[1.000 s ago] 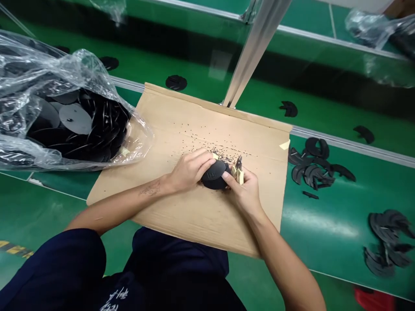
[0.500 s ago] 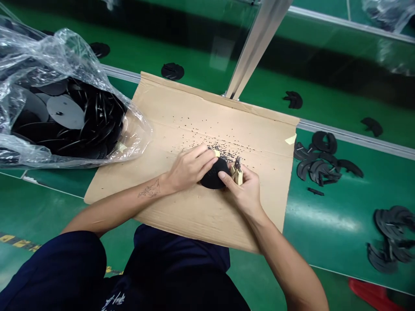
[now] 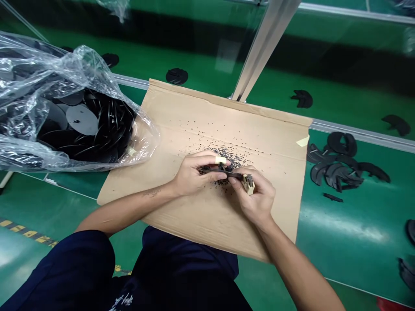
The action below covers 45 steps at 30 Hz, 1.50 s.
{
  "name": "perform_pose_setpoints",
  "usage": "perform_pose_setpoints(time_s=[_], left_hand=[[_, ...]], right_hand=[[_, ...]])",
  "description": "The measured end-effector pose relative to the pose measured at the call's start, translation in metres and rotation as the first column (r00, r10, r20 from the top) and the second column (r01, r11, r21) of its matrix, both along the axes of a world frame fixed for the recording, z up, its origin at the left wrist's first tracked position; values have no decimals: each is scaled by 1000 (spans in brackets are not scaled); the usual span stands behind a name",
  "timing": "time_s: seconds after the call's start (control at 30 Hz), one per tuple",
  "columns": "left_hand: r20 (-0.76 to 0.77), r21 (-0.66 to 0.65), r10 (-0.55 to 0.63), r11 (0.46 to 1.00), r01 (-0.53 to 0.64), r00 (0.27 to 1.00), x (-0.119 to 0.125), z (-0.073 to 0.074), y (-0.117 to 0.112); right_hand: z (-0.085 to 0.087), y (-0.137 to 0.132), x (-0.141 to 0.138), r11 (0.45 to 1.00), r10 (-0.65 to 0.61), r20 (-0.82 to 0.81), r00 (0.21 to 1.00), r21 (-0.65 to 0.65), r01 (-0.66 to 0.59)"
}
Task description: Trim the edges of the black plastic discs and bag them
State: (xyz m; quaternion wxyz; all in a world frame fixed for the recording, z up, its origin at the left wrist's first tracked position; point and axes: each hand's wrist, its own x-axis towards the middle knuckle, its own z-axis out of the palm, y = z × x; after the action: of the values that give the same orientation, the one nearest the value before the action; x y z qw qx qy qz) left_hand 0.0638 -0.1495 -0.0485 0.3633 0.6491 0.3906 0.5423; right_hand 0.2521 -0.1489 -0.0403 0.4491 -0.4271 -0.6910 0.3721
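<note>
A: Out on the far left, a clear plastic bag (image 3: 87, 58) lies with its mouth facing the middle, and it is packed with black discs (image 3: 82, 119), one of them catching a grey shine.

B: Its lip reaches over the edge of the cardboard sheet (image 3: 204, 224). Beyond the metal rail, a dark stack of pieces (image 3: 177, 76) sits on green.

A: Into the middle we go, and here is the left hand (image 3: 191, 175), yellow tape (image 3: 221, 160) wrapped round one finger. What about the grip?

B: Clamped! Thumb below, fingers above, pinching the flat black part (image 3: 234, 175), which is turned edge-on over the cardboard, between the two hands.

A: And underneath, black specks (image 3: 232, 154) everywhere, thickest right behind the fingers!

B: Now the right hand (image 3: 259, 196), closed around yellow-handled cutters (image 3: 249, 185), with its thumb up at the part's right end.

A: Are the cutters' blades apart or together?

B: Cannot tell; the tip is too blurred.

A: Further right, a pale tape strip (image 3: 302, 141) at the cardboard's corner, then a heap of curved black pieces (image 3: 337, 175) on the green tabletop (image 3: 337, 246).

B: One narrow black piece (image 3: 333, 197) lies apart just in front of that heap, and more dark pieces are cut off at the right edge.
</note>
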Motion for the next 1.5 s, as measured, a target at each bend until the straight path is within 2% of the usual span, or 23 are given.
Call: perform_pose_setpoints(time_s=[0.17, 0.4, 0.5, 0.7, 0.9, 0.97, 1.07, 1.17, 1.27, 1.37, 1.5], left_hand=[[-103, 200, 49, 979, -27, 993, -2, 4, -1], [-171, 323, 74, 946, -15, 982, -8, 6, 1], [-189, 323, 62, 946, 3, 980, -10, 7, 1], [-203, 250, -45, 963, 96, 978, -11, 2, 3], [-199, 236, -4, 970, 52, 980, -11, 0, 1], [-160, 185, -53, 979, 83, 986, -11, 2, 0], [27, -33, -224, 974, 225, 974, -13, 6, 2], [220, -261, -325, 889, 377, 920, -17, 9, 6], [284, -392, -384, 790, 472, 879, -20, 11, 7], [326, -444, -414, 727, 524, 850, -20, 11, 6], [335, -435, -448, 706, 558, 829, -20, 12, 5]], right_hand=[[-1, 0, 0, 995, 19, 32, 999, 99, -22], [-2, 0, -2, 995, 53, 34, 998, 81, -56], [-2, -1, -3, 995, 61, 14, 998, 72, -62], [-2, 2, -1, 997, 72, -53, 996, 25, -70], [0, 7, 4, 997, 54, -35, 998, 51, -52], [1, 8, 5, 992, 88, -50, 995, 94, -83], [2, 7, 6, 984, 108, -45, 993, 151, -100], [2, 7, 7, 972, 149, -14, 989, 187, -143], [3, 6, 7, 952, 229, 9, 973, 208, -226], [3, 4, 7, 937, 282, 5, 959, 215, -276], [1, 2, 7, 919, 303, 21, 953, 257, -298]])
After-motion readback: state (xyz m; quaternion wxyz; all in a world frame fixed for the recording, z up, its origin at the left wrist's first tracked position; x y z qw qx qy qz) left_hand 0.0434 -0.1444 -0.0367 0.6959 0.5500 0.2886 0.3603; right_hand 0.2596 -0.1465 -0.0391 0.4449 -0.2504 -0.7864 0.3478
